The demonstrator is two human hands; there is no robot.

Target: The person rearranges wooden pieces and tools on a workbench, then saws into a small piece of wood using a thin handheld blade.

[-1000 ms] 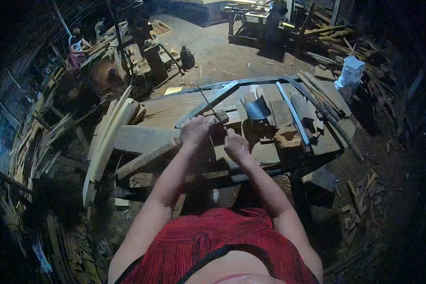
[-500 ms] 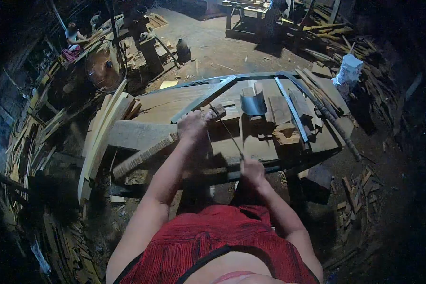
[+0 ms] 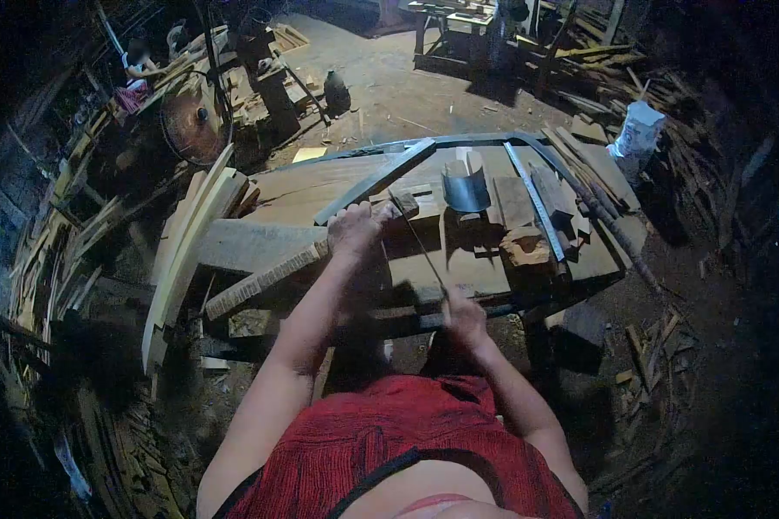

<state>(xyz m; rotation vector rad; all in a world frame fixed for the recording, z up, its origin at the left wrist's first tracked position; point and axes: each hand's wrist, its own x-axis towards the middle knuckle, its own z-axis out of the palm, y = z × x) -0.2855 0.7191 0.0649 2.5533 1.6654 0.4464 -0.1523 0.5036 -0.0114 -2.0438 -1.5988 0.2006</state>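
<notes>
Wooden strip [image 3: 264, 281]: brown, ridged side; left of curved metal [image 3: 465, 192]
Left hand [image 3: 355, 232]: closed over wooden strip
Right hand [image 3: 465, 322]: gripping thin tool [image 3: 426, 253]
Change: right hand now farther from left

Red top [image 3: 389, 419] with dark streaks, silvery-grey curved sheet [image 3: 465, 191], orange-brown wood block [image 3: 526, 247]

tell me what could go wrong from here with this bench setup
The far end of the thin hand tool is close to the left hand's fingers, so a slip might cut or scrape them.

With no clamp visible, the ribbed wooden bar could twist.

If the right hand swings wide, it might knock the curved metal sheet.
</notes>
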